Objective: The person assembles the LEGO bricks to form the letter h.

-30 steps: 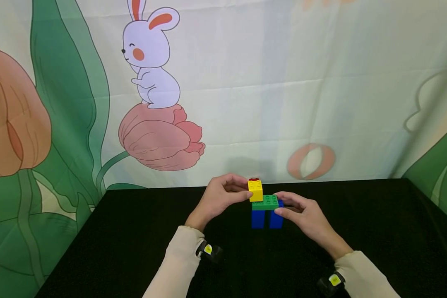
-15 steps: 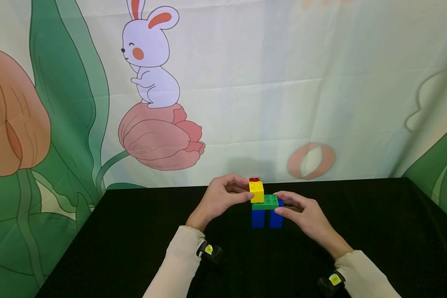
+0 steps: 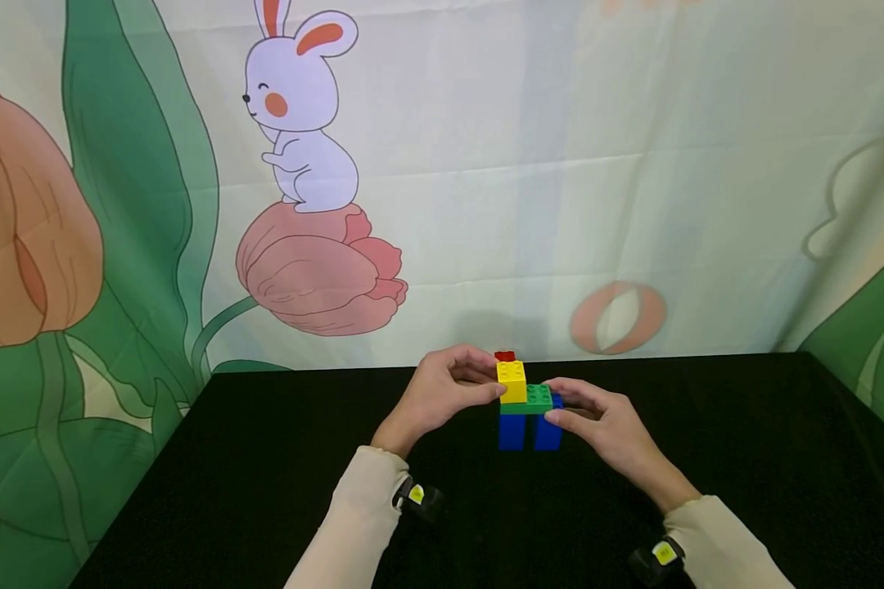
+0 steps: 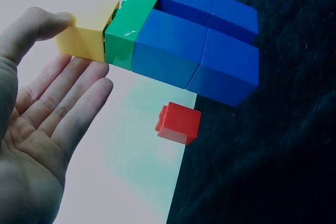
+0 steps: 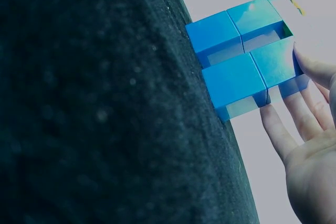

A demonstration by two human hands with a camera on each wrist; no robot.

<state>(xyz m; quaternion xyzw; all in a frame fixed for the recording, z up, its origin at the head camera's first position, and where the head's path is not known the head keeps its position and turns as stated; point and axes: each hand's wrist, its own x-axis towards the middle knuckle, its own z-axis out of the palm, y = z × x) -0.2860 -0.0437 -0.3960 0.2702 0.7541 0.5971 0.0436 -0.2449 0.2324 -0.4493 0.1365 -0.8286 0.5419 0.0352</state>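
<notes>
Head | black table — printed curtain | left fingers pinch yellow brick — right fingers, blue pillar

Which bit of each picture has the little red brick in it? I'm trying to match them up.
Head: right of centre, below the middle, the red brick peeks out behind the yellow brick.
Left wrist: slightly right of and below centre, apart from the stack.
Right wrist: not in it.
Shared landmark: the blue bricks, visible in all three views.
</notes>
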